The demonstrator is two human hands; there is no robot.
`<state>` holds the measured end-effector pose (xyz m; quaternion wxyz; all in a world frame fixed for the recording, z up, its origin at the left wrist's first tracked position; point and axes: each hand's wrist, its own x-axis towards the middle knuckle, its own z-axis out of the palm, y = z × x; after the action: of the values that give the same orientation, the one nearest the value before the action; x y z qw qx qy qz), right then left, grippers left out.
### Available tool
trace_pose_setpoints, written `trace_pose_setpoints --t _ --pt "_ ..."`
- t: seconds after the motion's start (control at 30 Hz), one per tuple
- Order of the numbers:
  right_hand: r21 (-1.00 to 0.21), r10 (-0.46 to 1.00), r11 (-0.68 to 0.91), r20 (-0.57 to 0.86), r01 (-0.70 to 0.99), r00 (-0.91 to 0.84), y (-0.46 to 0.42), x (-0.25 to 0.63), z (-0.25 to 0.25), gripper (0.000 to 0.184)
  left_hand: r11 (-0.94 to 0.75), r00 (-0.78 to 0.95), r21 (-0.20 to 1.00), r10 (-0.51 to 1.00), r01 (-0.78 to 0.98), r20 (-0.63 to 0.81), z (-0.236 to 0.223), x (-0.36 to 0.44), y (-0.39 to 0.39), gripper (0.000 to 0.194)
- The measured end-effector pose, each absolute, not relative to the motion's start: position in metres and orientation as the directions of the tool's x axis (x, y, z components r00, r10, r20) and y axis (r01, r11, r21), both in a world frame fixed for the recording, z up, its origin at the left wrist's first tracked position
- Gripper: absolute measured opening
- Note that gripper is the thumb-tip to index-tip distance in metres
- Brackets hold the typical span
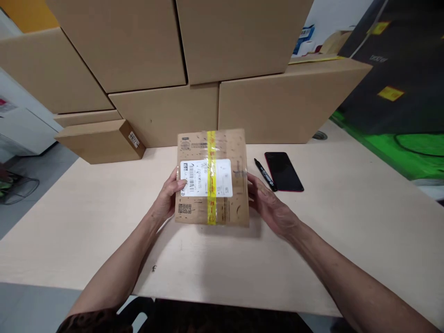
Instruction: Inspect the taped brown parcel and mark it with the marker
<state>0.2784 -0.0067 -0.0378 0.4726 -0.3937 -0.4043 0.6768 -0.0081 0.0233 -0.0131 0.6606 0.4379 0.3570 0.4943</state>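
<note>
The left hand [169, 193] grips a square brown cardboard parcel [225, 149], seemingly unopened, its yellow plastic tape [211, 213] uncut; the right hand [269, 203] supports the opposite edge.

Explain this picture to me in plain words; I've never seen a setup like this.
There is no robot here, just a person's two bare hands, seen from a camera worn on the head that looks forward and down. The left hand grips a cardboard parcel, its thumb on the front; the right hand is at the opposite edge. The parcel carries a white label and a strip of yellow tape. On the pale table lie a black marker and a dark phone. Behind stand large cartons, with a smaller box at the left.
</note>
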Motion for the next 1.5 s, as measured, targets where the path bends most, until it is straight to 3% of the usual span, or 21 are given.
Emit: trace_pose_setpoints --t 0.27,0.37,0.53,0.7,0.93,1.13,1.3,1.5 --pt "-0.894 0.950 -0.283 -0.210 -0.348 -0.232 -0.012 0.273 -0.030 0.086 0.165 0.409 0.958 0.911 -0.235 -0.057 -0.013 -0.012 0.021 0.075" --pt "-0.864 0.955 -0.292 -0.241 -0.410 -0.173 -0.013 0.268 -0.029 0.082 0.167 0.382 0.959 0.922 -0.230 -0.069 -0.016 -0.013 0.022 0.086" --pt "-0.830 0.973 -0.220 -0.225 -0.512 -0.052 -0.009 0.266 -0.025 0.061 0.111 0.198 0.947 0.979 -0.301 -0.051 -0.025 -0.009 0.022 0.106" --pt "-0.857 0.988 -0.077 -0.134 -0.510 0.077 -0.007 0.263 -0.029 0.063 0.216 0.309 0.885 0.947 -0.413 -0.088 -0.033 0.012 0.008 0.116" --pt "-0.819 0.992 -0.121 -0.126 -0.561 -0.030 -0.018 0.252 -0.035 0.083 0.045 0.180 0.899 0.983 -0.436 0.039 -0.024 0.025 0.003 0.094" --pt "-0.812 0.994 -0.066 -0.106 -0.579 0.035 -0.002 0.274 -0.030 0.073 -0.021 0.149 0.923 0.985 -0.383 0.084 -0.012 0.005 0.021 0.100" --pt "-0.823 0.977 -0.192 -0.213 -0.535 -0.023 0.001 0.274 -0.033 0.053 -0.054 0.058 0.938 0.995 -0.342 0.079 -0.013 0.000 0.026 0.093" --pt "-0.859 0.985 -0.127 -0.168 -0.496 0.038 0.003 0.270 -0.041 0.049 0.077 0.240 0.931 0.971 -0.356 0.011 -0.020 0.010 0.020 0.100"
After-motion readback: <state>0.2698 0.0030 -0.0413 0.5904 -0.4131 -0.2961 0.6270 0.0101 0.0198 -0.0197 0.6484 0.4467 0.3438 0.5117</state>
